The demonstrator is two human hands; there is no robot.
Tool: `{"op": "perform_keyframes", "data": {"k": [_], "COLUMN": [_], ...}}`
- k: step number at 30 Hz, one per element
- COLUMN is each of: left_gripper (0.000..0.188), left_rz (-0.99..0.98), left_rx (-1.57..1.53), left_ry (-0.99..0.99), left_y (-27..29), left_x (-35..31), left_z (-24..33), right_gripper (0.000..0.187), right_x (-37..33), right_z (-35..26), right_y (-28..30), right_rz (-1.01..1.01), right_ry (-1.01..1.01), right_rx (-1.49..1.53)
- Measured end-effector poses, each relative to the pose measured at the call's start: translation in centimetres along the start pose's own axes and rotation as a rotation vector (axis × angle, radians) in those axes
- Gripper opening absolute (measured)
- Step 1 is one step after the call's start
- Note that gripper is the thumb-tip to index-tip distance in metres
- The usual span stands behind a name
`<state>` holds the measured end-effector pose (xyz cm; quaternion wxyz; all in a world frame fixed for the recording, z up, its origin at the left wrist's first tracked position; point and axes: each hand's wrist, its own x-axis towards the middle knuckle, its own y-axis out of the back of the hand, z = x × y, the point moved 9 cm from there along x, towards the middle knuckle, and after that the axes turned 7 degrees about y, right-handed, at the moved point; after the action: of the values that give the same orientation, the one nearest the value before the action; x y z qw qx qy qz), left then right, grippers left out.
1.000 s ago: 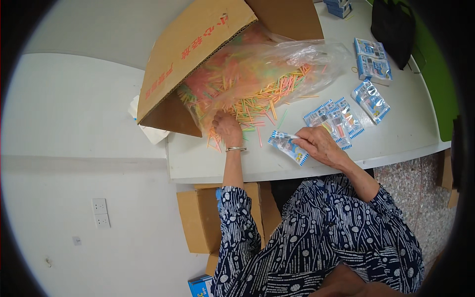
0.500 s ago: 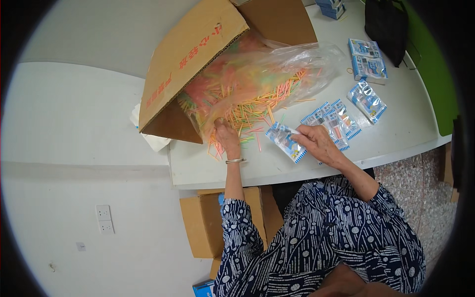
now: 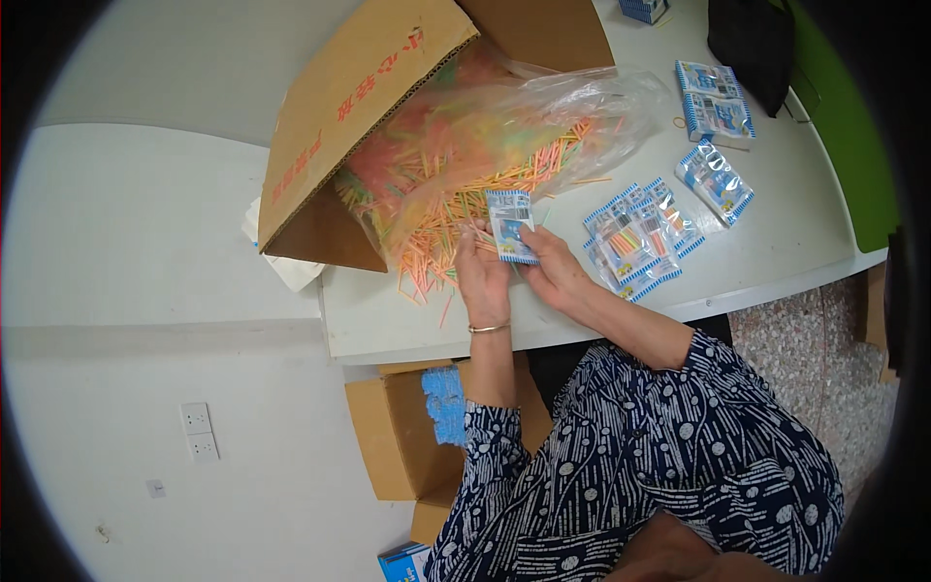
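Note:
My right hand (image 3: 556,270) grips a small blue-and-white packet (image 3: 511,229) between thumb and fingers, held upright over the table's near side. Close against the packet's left edge, my left hand (image 3: 482,276) is closed around a few thin coloured sticks (image 3: 477,235), partly hidden by its fingers. Just beyond both hands lies a heap of pink, yellow, orange and green sticks (image 3: 451,215). It spills from a clear plastic bag (image 3: 621,102) inside a tipped cardboard box (image 3: 364,116). Right of my hands, several similar packets (image 3: 635,233) overlap on the white table (image 3: 766,257).
Another packet pile (image 3: 716,184) and a banded stack of packets (image 3: 716,102) sit farther right, near a black bag (image 3: 752,48). Below the table edge stands an open carton (image 3: 398,441) with blue packets inside. A green surface (image 3: 844,145) borders the table's right side.
My left hand has come out of the heap toward the right with sticks in it. My right hand has carried the packet left and turned it upright, so both hands now meet.

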<state>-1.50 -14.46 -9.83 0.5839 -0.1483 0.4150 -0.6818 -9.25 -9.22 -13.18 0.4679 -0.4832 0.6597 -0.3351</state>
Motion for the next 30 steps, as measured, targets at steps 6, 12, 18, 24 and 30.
{"op": "perform_keyframes", "data": {"k": [6,12,18,24,30], "left_gripper": [0.013,0.016,0.021,0.017,0.010], "left_rz": [-0.033,-0.026,-0.118,-0.040,-0.124], "left_rx": [0.116,0.155,0.204,0.276,0.207], "left_ry": [-0.041,-0.026,-0.105,-0.143,-0.160], "left_y": [-1.9,-1.8,-2.1,-3.5,-2.9], "left_x": [-1.1,-1.1,-1.4,-2.1,-0.5], "left_z": [-1.5,-1.6,-2.1,-2.3,0.4], "right_gripper": [0.019,0.017,0.018,0.025,0.024], "right_x": [0.5,0.4,0.8,0.6,0.2], "right_z": [0.2,-0.2,-0.4,-1.2,-3.9], "right_y": [0.1,-0.2,-0.2,0.0,-0.7], "right_rz": [0.009,0.004,-0.024,0.002,-0.080], "right_ry": [-0.003,-0.003,-0.002,0.049,0.165], "right_rx": [0.173,0.184,0.237,0.194,-0.031]}}
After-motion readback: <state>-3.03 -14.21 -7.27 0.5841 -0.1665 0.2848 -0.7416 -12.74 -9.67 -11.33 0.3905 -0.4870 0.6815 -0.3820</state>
